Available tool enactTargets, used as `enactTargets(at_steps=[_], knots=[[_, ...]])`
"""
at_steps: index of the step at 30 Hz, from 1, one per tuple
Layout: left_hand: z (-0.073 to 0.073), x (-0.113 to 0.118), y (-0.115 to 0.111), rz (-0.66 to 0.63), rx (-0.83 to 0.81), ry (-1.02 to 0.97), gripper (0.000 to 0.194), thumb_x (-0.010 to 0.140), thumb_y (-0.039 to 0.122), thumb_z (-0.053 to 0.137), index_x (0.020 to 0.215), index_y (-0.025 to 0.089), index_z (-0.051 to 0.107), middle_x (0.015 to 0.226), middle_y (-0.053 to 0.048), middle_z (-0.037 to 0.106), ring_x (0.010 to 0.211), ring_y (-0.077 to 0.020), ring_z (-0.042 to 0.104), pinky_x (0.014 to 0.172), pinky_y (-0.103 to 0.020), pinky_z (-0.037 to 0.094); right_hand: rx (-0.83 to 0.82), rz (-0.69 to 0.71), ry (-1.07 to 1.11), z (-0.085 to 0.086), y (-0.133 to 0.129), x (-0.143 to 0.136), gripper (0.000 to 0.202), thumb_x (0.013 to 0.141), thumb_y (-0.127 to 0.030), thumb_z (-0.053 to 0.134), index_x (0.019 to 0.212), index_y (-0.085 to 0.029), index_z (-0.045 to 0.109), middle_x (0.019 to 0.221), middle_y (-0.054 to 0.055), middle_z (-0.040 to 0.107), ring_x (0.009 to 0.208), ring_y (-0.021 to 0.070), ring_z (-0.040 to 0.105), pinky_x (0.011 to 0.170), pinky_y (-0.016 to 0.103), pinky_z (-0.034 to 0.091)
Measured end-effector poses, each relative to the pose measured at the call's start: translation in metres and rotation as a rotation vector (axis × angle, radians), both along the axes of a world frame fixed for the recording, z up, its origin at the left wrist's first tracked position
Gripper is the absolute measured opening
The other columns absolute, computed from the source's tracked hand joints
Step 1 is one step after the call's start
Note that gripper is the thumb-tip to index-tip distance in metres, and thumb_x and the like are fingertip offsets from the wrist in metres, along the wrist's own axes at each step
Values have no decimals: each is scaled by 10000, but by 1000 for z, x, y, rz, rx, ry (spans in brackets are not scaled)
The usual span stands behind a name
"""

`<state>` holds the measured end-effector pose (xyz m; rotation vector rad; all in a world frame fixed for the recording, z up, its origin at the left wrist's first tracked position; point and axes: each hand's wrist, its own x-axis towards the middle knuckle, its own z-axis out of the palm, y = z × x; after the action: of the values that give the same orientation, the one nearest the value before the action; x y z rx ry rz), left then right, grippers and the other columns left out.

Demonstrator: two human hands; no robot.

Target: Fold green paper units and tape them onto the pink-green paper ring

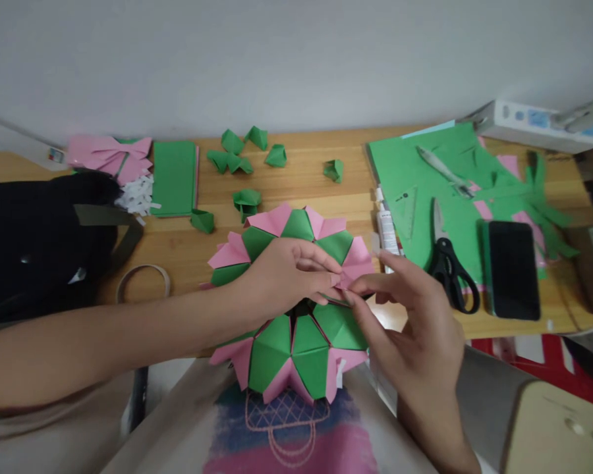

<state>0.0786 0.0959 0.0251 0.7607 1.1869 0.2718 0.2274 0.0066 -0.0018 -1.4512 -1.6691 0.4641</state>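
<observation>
Head view shows the paper ring [275, 342] in front of the person's torso, overlapping the near edge of the table [296, 187]; whether the table or the lap bears it cannot be told. The step in hand looks like fitting or pressing a pink flap [358, 262] into place on the ring's right side. On the left hand [289, 270], thumb and fingers close together on that flap; on the right hand [412, 319], thumb and one finger pinch its edge, while another finger is raised clear. The next move seems to call for steady light pressure along the seam, without creasing the neighbouring folds.

Green faceted units circle a dark middle gap, partly covered by the left hand, and pink points flare around the outer rim. Loose green pieces [277, 156] lie beyond it, and a glue tube [387, 227] lies just right.
</observation>
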Motion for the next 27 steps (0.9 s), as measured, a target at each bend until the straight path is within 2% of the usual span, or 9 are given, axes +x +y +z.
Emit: enactTargets(at_steps=[5, 12, 17, 22, 27], knots=[[-1, 0, -1, -12, 3, 3, 137, 804, -10, 658, 741, 106, 696, 628, -12, 734, 572, -78, 696, 563, -140, 562, -70, -103, 129, -2, 5, -4, 619, 819, -87, 690, 1361, -285, 466, 861, -20, 637, 776, 153, 614, 694, 326, 508], [-2, -2, -1, -28, 16, -14, 133, 803, -3, 661, 743, 110, 695, 655, -7, 744, 604, -87, 713, 585, -149, 573, -111, -208, 56, -6, 9, -5, 544, 797, -188, 721, 1285, -277, 498, 919, -3, 587, 751, 158, 512, 691, 344, 478], [-3, -3, 0, -40, 13, -74, 146, 822, 23, 648, 744, 128, 712, 697, -2, 756, 633, -84, 720, 611, -152, 574, -92, -220, 63, -9, 10, -6, 505, 811, -173, 696, 1270, -274, 510, 973, 8, 606, 786, 163, 532, 704, 340, 472], [1, 0, 1, -31, -11, -42, 138, 807, 21, 666, 734, 126, 718, 715, -18, 761, 623, -89, 718, 615, -157, 571, -49, -228, 67, -11, 7, -9, 472, 828, -133, 669, 1259, -274, 537, 972, 17, 611, 847, 179, 566, 750, 361, 475], [4, 1, 2, -9, -37, -12, 162, 804, -12, 654, 738, 125, 711, 642, -4, 739, 631, -103, 726, 603, -162, 571, -51, -118, 114, -7, 4, -5, 551, 849, -100, 648, 1332, -310, 485, 887, -13, 640, 816, 177, 617, 773, 382, 499]])
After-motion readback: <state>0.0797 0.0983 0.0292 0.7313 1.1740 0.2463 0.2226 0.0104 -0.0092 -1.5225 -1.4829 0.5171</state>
